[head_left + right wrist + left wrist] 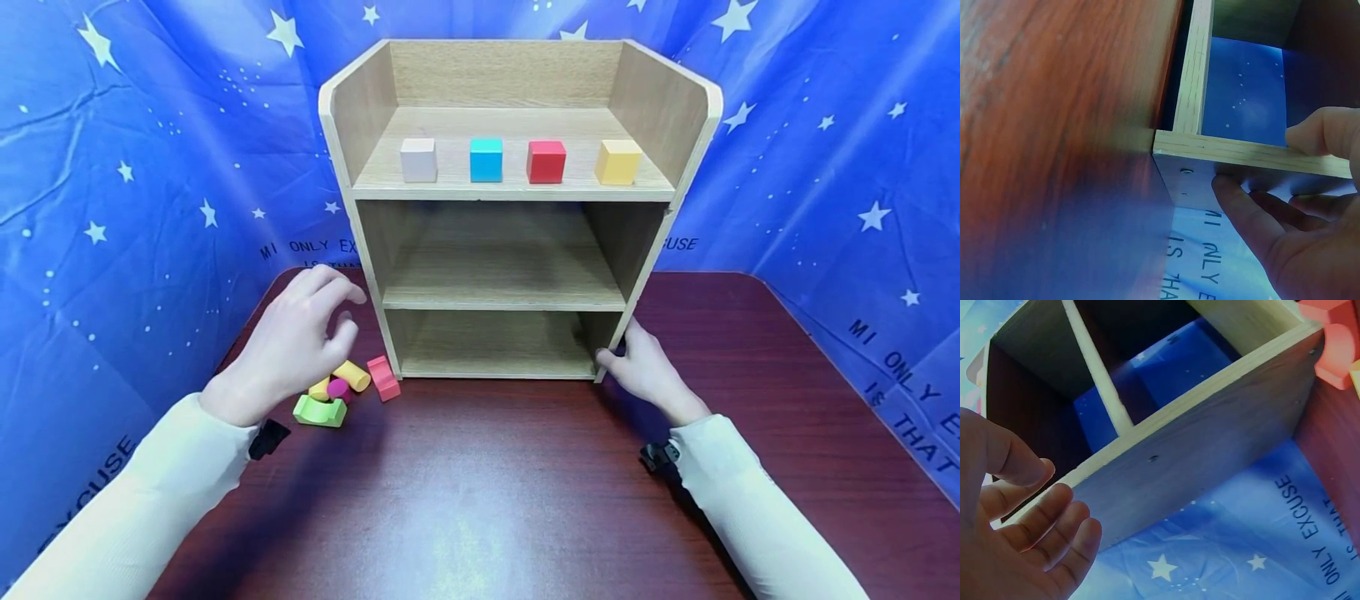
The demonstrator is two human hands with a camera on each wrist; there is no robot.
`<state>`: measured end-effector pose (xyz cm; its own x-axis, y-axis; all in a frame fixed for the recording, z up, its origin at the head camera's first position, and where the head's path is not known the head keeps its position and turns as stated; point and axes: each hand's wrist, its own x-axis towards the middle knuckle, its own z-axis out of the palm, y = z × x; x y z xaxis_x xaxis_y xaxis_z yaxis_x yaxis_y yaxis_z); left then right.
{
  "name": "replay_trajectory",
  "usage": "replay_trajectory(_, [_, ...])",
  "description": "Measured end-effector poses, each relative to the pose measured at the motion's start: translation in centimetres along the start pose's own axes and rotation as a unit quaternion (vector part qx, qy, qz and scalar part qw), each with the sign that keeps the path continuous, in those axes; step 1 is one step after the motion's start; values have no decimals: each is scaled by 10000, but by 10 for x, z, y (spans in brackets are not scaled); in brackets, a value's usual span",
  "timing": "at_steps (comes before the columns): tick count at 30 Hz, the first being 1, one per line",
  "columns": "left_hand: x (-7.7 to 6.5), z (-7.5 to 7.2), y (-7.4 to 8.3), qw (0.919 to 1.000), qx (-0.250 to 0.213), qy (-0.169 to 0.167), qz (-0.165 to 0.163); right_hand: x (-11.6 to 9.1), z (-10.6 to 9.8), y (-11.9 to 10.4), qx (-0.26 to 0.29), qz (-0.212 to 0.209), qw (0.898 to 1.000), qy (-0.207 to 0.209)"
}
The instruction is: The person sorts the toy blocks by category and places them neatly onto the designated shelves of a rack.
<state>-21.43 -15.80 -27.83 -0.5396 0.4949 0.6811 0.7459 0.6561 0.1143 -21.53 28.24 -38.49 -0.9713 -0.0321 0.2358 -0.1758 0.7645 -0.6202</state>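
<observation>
A light wooden shelf unit (504, 301) stands upright on the dark red table. My right hand (647, 372) grips its lower right side panel; in the right wrist view the thumb (1322, 131) lies inside the panel and the fingers (1250, 215) outside. Left of the unit, my left hand (296, 337) hovers above several toy blocks, fingers loosely bent and holding nothing. In the left wrist view that hand (1035, 531) is beside the left side panel (1197, 469); I cannot tell whether it touches. On the top shelf stand a white cube (418, 161), blue cube (486, 161), red cube (546, 162) and yellow cube (618, 162).
By the unit's lower left corner lie a green arched block (320, 412), a magenta piece (339, 390), yellow cylinders (352, 376) and a red arched block (384, 379). A blue star-printed curtain (150, 208) hangs around the table (465, 483).
</observation>
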Motion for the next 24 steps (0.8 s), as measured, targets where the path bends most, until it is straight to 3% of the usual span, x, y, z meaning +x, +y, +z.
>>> replay_trajectory(24, [-42,24,-23,9962,273,-708,-431,-1,-1,-3,-35,-59,9999,89])
